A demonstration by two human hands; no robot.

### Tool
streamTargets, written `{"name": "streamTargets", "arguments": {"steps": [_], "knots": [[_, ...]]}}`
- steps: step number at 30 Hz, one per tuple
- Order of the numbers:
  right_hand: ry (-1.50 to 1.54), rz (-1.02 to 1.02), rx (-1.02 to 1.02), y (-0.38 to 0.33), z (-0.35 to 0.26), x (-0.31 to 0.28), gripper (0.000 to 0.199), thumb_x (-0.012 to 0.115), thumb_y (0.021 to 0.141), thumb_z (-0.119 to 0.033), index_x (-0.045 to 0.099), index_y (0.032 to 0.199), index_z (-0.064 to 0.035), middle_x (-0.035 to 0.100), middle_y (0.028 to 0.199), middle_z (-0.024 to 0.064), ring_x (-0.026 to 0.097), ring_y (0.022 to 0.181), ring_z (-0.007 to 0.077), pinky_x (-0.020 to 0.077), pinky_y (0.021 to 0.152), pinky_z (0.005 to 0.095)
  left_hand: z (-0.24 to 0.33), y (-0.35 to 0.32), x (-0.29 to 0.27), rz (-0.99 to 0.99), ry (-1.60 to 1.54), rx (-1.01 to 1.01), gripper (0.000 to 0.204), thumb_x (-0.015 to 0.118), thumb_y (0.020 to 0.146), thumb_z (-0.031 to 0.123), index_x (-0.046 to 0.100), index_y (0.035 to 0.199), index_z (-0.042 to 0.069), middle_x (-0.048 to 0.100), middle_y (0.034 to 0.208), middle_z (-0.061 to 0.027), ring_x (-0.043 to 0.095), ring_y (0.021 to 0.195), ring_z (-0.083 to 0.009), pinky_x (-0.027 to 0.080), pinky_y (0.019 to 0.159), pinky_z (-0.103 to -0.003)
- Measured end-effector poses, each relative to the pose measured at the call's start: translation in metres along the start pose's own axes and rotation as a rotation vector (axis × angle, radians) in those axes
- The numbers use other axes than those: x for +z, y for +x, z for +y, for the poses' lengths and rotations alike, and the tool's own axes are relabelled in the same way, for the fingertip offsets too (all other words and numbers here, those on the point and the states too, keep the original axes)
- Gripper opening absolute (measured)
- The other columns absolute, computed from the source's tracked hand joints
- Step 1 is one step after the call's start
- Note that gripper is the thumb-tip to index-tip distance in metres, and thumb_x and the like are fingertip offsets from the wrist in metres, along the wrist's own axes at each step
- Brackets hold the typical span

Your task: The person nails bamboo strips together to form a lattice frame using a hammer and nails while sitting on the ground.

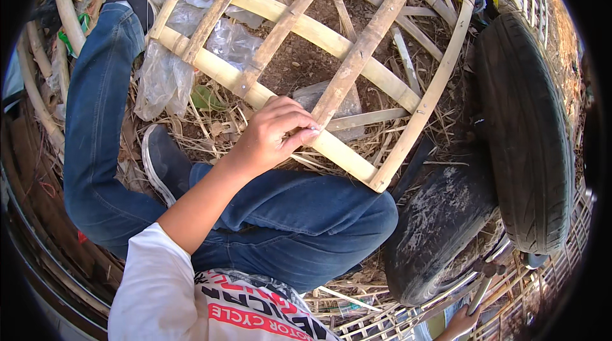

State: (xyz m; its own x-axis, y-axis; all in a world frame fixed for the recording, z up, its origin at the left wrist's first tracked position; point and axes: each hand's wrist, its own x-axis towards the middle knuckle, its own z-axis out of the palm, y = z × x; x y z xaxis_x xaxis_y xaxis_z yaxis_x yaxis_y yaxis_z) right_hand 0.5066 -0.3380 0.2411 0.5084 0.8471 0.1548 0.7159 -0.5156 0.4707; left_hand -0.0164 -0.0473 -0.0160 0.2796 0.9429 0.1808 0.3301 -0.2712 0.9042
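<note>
A lattice frame of flat bamboo strips (350, 155) lies in front of me, one corner resting near my bent knee. My left hand (274, 130) is on the near strip, where a slanting strip (363, 48) crosses it. Its thumb and forefinger are pinched together at that crossing; whatever is between them is too small to name. Low on the right, away from the lattice, my right hand (460, 323) grips a hammer (479, 293) by its handle, the head pointing up. Small nail heads show at several other crossings.
Two worn black tyres (526, 130) (440, 232) stand and lean to the right. Clear plastic sheeting (167, 79) and dry straw cover the ground beneath the lattice. My legs in jeans (299, 197) are folded close by. Curved poles (39, 86) lie at left; woven bamboo (542, 290) at lower right.
</note>
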Motion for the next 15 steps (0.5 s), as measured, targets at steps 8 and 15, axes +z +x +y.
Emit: {"name": "streamTargets", "arguments": {"steps": [8,15], "knots": [[0.581,-0.109,0.317,-0.035,-0.110,-0.075,0.040,0.058,0.076,-0.003,0.060,0.114,0.0081,0.065,0.085,0.0149,0.059,0.069,0.0316,0.0485,0.066,0.0426,-0.003,0.002,0.002,0.009,0.013,0.076,0.013,0.076,0.072,0.001,0.068,0.082,0.002,0.068,0.082,-0.0081,0.062,0.081,-0.0259,0.049,0.074,-0.036],[1.342,-0.500,0.366,-0.055,-0.185,-0.096,0.034,0.070,0.087,-0.025,0.058,0.105,0.0008,0.056,0.076,0.0088,0.050,0.062,0.0153,0.0393,0.053,0.0277,-0.007,-0.003,0.009,0.053,0.067,0.149,0.015,0.077,0.071,0.002,0.067,0.081,0.003,0.061,0.085,-0.0053,0.059,0.080,-0.0237,0.048,0.069,-0.035]]}}
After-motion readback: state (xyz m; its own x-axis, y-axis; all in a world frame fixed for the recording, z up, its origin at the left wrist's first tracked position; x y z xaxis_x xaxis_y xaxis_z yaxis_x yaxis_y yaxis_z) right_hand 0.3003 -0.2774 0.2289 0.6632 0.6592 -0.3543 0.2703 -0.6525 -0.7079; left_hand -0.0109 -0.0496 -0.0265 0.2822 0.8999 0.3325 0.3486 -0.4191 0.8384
